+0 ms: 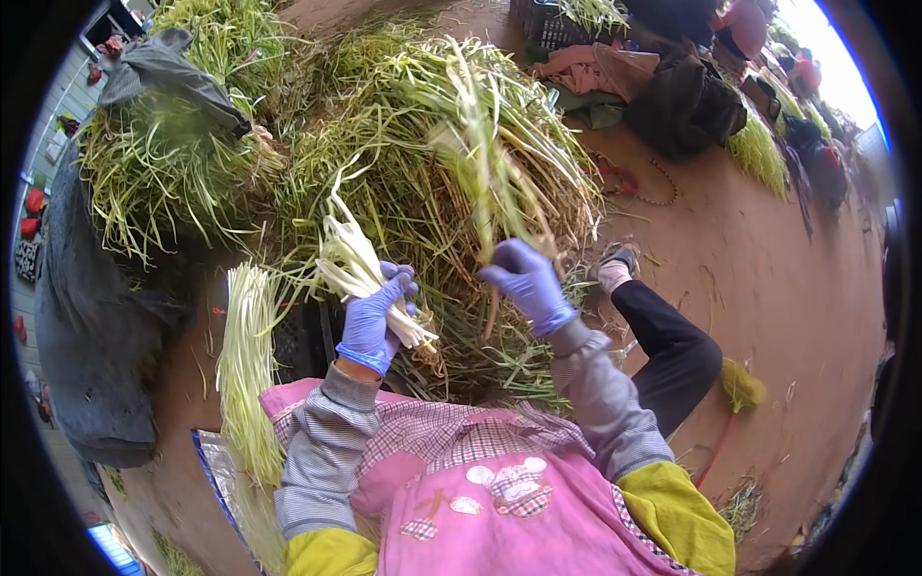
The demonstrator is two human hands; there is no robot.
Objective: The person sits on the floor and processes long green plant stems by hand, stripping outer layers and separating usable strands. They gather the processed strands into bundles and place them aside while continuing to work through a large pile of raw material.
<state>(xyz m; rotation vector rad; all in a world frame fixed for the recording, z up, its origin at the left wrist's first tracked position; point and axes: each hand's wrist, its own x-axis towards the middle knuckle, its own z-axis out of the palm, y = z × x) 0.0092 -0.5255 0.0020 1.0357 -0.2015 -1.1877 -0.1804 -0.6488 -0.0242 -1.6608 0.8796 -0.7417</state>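
Observation:
My left hand point(378, 313), in a thin purple glove, is closed around a small bunch of pale stalks with whitish ends and stringy roots point(349, 263). My right hand point(529, 281), gloved alike and slightly blurred, holds some yellow-green leafy stalks point(479, 158) that rise over the pile. Behind both hands spreads a large heap of long green plants with brownish stems point(403, 158). Left of my left forearm lies a neat bundle of cleaned pale stalks point(248, 360). A black plastic crate point(302, 345) shows partly beside it.
Another green heap point(166, 165) at left carries a grey cloth point(169, 75); a dark blue-grey cover point(94, 324) hangs below. My bent leg point(670, 353) is at right. Clothes point(677, 101), a black crate point(540, 25) and people stand or lie beyond. A silver sheet point(223, 475) is at lower left.

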